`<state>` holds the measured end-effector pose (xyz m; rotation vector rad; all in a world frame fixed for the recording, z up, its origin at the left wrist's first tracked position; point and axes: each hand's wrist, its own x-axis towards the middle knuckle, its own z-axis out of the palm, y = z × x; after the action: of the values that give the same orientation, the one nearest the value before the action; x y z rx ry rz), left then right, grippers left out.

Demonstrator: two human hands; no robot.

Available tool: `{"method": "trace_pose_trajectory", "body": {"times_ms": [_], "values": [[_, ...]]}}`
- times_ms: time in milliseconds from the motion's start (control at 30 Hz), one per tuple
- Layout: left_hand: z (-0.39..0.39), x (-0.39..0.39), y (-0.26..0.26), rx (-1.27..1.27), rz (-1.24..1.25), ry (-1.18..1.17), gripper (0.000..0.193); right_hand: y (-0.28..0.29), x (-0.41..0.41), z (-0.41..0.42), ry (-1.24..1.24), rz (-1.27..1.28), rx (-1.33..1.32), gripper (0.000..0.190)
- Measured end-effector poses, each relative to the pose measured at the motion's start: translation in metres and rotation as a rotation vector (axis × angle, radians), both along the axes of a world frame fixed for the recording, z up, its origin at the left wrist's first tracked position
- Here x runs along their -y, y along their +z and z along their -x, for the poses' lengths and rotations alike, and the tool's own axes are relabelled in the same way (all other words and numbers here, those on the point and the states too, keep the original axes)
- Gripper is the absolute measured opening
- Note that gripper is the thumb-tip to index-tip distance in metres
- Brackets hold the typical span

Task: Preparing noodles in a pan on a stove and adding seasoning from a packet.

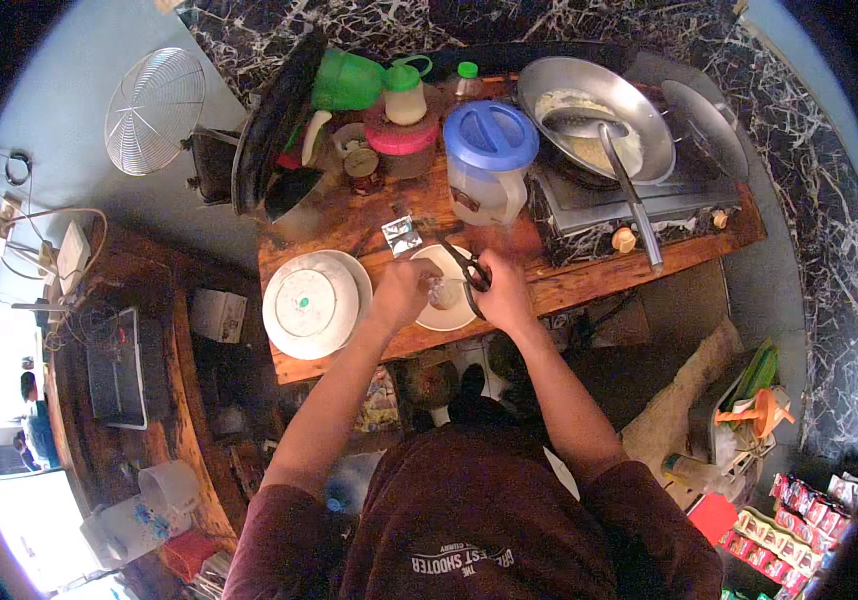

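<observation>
Over a white bowl [438, 318] near the table's front edge, my left hand [404, 291] pinches something small and clear, perhaps a plastic packet. My right hand [502, 291] holds black-handled scissors [476, 274] by the handle loops, across the bowl's right rim. Pale contents [444, 295] show in the bowl. Just behind it lies a silvery sachet [402, 235]. To the left stand stacked white plates [312, 304], the top one upside down. A clear pitcher with a blue lid [490, 142] stands behind my right hand.
At the back right, a steel wok [650, 120] with a ladle [633, 196] sits on a stove [646, 206]. A green-capped bottle [405, 97], a pink-lidded container [401, 139] and a small can [361, 163] stand at the back. A wire strainer [155, 111] hangs on the left wall.
</observation>
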<state>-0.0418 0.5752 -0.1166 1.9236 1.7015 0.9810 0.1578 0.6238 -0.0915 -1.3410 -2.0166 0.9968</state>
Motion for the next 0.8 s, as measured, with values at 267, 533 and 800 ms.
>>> {"method": "trace_pose_trajectory", "body": {"times_ms": [267,533,800], "values": [[-0.011,-0.001,0.027,-0.181,0.237,0.102,0.013,0.006,0.000,0.000,-0.005,-0.079,0.014,0.028],[-0.003,-0.001,0.025,0.040,0.157,0.005,0.013,0.004,0.000,-0.002,-0.016,-0.039,0.012,0.028],[-0.008,0.002,0.030,-0.018,0.086,0.021,0.015,0.010,0.001,-0.001,-0.035,-0.021,0.082,0.030]]}}
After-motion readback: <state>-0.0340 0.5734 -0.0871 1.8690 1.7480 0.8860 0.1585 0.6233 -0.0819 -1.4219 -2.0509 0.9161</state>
